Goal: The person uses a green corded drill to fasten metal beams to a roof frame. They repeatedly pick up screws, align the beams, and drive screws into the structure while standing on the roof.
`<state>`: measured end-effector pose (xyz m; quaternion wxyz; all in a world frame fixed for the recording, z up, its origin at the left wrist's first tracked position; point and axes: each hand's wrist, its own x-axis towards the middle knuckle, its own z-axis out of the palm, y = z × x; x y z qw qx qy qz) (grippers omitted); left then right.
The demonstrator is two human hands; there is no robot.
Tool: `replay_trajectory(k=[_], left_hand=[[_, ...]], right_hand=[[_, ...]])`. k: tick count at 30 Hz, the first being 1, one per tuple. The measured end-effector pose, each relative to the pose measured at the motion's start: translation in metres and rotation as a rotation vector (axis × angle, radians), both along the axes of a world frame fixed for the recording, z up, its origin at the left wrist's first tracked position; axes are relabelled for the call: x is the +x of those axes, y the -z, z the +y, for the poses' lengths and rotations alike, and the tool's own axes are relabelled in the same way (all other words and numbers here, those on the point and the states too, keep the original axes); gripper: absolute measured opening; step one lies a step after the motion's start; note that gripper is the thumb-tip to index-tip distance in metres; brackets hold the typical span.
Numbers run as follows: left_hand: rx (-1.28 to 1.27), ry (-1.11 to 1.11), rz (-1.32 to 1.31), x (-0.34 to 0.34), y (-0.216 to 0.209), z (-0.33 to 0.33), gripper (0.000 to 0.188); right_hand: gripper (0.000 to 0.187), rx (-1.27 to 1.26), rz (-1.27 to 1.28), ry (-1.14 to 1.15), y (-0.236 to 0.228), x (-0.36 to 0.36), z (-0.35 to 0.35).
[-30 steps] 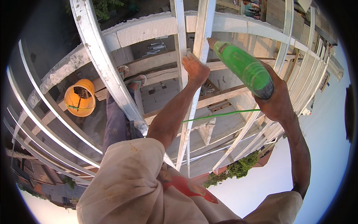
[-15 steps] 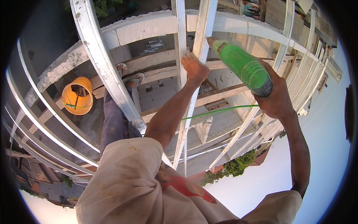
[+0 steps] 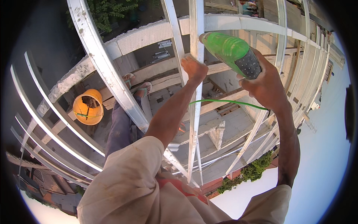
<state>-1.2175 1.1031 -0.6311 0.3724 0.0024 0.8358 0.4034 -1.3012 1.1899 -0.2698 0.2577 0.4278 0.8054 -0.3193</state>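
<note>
My right hand (image 3: pixel 264 84) is wrapped round the black dotted rear grip of a green power drill (image 3: pixel 228 47). The drill's nose points left, and its tip meets or nearly meets the edge of a silvery metal beam (image 3: pixel 197 26). A green cord (image 3: pixel 223 101) runs left from below that hand. My left hand (image 3: pixel 194 70) is closed on the metal framing, where this beam runs beside a second metal beam (image 3: pixel 172 22); its fingertips are partly hidden. Whether a screw sits at the drill's tip cannot be made out.
A wide, speckled metal beam (image 3: pixel 106 67) slants down past my legs. Below are wooden planks (image 3: pixel 160 82) bearing my sandalled feet, and a yellow bucket (image 3: pixel 77 108) with dark contents. A rough block wall top (image 3: pixel 145 36) curves across behind. More metal rafters (image 3: pixel 41 121) stand at left.
The drill has shifted left and up, its tip now at the metal beam's edge. My left hand keeps its grip on the framing. The whole view has swung slightly.
</note>
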Motion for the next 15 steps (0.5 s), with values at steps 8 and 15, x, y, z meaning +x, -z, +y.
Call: replay_trajectory(k=[8,15], left_hand=[[0.067,0.200,0.100,-0.002,-0.004,-0.023,0.069],[0.362,0.340,-0.692,-0.036,0.020,-0.158,0.029]], right_hand=[[0.068,-0.384,0.579,1.286,-0.051,0.199,-0.154],[0.066,-0.365,0.781,1.880,-0.042,0.290,-0.310]])
